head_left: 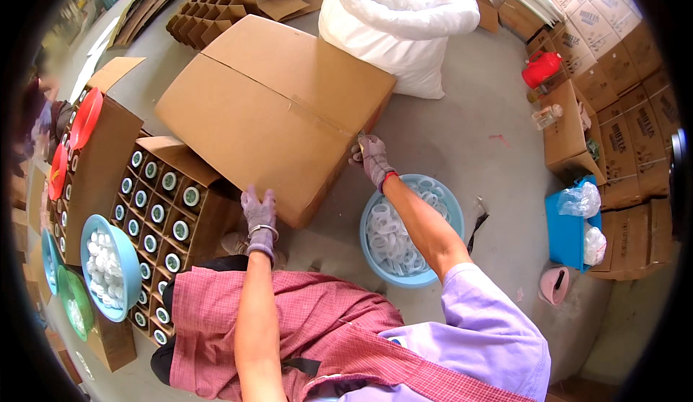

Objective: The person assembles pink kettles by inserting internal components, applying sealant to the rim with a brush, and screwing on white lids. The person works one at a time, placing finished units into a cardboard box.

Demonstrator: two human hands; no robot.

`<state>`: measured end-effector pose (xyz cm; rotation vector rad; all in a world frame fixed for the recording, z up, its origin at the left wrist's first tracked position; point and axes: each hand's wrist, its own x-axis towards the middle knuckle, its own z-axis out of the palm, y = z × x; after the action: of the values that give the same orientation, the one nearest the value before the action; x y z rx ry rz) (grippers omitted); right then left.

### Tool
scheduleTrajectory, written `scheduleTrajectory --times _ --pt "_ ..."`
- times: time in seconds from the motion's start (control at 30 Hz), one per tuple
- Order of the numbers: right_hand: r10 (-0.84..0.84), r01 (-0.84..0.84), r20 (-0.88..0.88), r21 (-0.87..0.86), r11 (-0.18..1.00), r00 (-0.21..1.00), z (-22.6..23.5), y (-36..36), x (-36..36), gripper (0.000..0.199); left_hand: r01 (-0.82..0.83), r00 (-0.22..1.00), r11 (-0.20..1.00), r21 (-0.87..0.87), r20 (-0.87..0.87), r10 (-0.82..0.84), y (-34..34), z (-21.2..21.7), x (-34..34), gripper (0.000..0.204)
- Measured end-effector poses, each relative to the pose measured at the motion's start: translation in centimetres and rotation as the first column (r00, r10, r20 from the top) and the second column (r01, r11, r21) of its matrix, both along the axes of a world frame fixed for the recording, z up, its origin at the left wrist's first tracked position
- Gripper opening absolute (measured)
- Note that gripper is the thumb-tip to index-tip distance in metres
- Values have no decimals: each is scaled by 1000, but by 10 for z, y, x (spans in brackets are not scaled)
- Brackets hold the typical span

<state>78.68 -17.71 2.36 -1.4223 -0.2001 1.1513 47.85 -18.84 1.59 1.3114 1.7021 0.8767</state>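
Observation:
A large closed cardboard box [274, 106] lies tilted on the grey floor in front of me. My left hand [260, 214], in a grey glove, grips its near lower edge. My right hand [374, 158], gloved too, holds the box's right corner. To the left, partly under the big box, an open carton with a grid divider [155, 221] holds several jars with white-and-green lids.
A blue basin of white rings [408, 232] sits under my right forearm. A light blue bowl of white caps [108, 265], green and red bowls stand left. A full white sack [401, 19] is behind the box. Stacked cartons [621, 113], a red jug [541, 68] and a blue bin [567, 229] line the right.

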Motion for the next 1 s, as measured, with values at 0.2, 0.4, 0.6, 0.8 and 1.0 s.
scheduleTrajectory --times 0.2,0.4,0.6,0.8,1.0 --pt "118 -118 -4 -30 993 993 -1 -10 6 18 153 941 988 -25 -302 -153 -7 21 26 67" --pt "825 -812 223 -173 557 519 31 -47 -37 24 121 864 987 -109 -478 -159 -10 38 29 71" --pt "735 -412 643 -742 528 -215 89 12 -19 46 222 635 972 -71 -747 -200 -34 23 32 87" --pt "450 -439 847 -532 724 -285 82 118 -23 30 256 624 947 -194 -715 -315 -39 30 40 90" --pt "481 -335 746 -648 684 -461 52 171 -51 21 243 637 959 -145 -722 -270 -41 27 42 91"
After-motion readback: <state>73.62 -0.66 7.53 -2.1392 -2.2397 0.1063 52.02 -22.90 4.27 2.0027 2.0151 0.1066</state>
